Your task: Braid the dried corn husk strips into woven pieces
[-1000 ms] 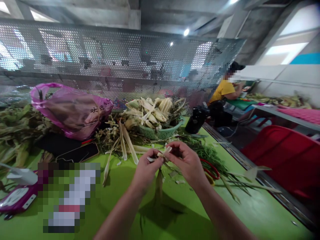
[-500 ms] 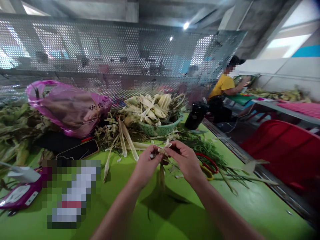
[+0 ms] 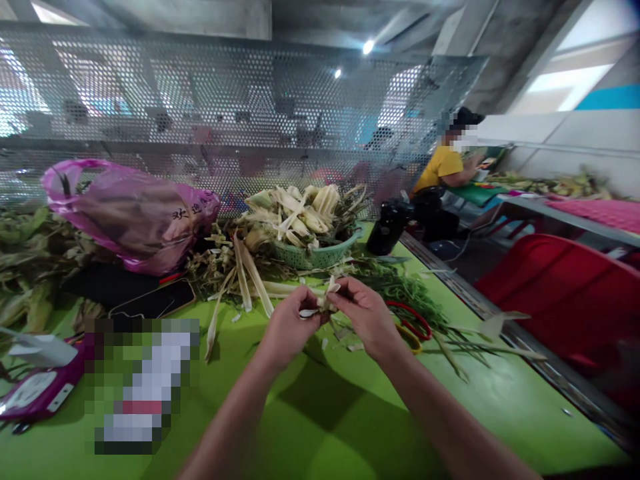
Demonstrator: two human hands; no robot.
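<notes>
**Husk piece [image 3: 329, 298] in a two-handed pinch grip**

The pale, folded husk piece sits between the fingertips of both hands, above the green table [image 3: 225, 427]. The left hand [image 3: 295, 325] grasps it from the left, thumb and fingers closed; the right hand [image 3: 367, 317] pinches its upper right side. The fingers cover part of the fold.

Just right of the grip, beside the right wrist, lie scissors [image 3: 424, 321] with red and yellow handles. Green stems [image 3: 410, 297] spread behind these. Directly beyond the grip stands a green basket [image 3: 320, 257], heaped with dry husks [image 3: 305, 213]; a black bottle [image 3: 387, 230] stands to its right.

Left of and beyond the grip lie loose husk strips [image 3: 255, 280]. Farther left are a phone [image 3: 160, 299] and a pink plastic bag [image 3: 135, 213]. A perforated metal screen [image 3: 225, 100] spans the background. Far right of the grip is a red chair [image 3: 565, 293].
</notes>
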